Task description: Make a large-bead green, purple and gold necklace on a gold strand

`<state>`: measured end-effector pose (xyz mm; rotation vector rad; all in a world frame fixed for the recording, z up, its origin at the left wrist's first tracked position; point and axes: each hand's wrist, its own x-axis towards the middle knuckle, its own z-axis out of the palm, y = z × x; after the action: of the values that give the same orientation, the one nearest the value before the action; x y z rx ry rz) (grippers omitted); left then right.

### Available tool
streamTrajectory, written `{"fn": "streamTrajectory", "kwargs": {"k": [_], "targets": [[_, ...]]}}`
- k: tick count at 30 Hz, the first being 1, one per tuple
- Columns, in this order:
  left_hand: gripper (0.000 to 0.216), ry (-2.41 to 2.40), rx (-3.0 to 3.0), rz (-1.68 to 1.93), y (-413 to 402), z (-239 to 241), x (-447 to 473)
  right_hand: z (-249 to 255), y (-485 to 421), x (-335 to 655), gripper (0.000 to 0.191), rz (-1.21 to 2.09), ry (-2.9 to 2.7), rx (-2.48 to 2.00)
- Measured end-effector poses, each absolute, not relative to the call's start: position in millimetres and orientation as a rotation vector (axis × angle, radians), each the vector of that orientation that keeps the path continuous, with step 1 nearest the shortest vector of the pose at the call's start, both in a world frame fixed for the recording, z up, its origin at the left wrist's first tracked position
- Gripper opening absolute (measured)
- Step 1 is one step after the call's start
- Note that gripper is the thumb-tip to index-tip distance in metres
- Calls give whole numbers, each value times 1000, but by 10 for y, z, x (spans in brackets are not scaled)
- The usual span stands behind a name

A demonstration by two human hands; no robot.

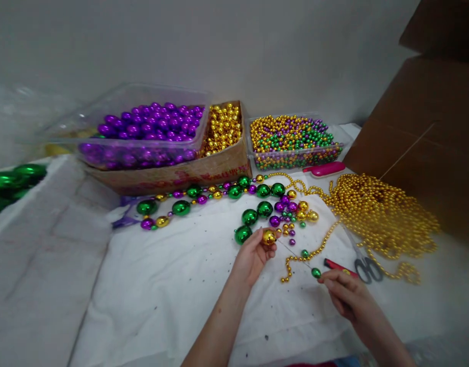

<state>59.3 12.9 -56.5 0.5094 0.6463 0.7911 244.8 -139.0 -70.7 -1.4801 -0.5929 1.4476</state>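
Observation:
Pinched in my left hand (255, 257) is a large shiny gold bead (269, 236). A thin string or wire (293, 251) runs from it toward my right hand (345, 290), whose closed fingertips hold a small green bead (316, 272). Just beyond my left hand lie large green beads (250, 216), with purple beads (275, 220) and smaller gold beads (303, 206) beside them. Behind these stretches a strung bead garland (181, 207) of green, purple and gold. A strand of small gold beads (318, 248) lies between my hands and the far pile.
At the back stand a clear tub of purple beads (150, 125), a cardboard box of gold beads (223, 130) and a tub of mixed beads (293, 140). To the right are a heap of gold bead chain (380, 214), scissors (368, 270), a red lighter-like object (339, 267) and a large carton (418, 122).

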Motion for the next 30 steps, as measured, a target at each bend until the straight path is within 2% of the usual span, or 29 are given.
{"fn": "streamTrajectory", "kwargs": {"k": [8, 30], "targets": [[27, 680, 410, 901, 130, -627, 439, -555, -1404, 2386, 37, 1377, -733, -1586], [25, 688, 560, 922, -118, -604, 441, -593, -1406, 2211, 37, 1372, -717, -1619]]}}
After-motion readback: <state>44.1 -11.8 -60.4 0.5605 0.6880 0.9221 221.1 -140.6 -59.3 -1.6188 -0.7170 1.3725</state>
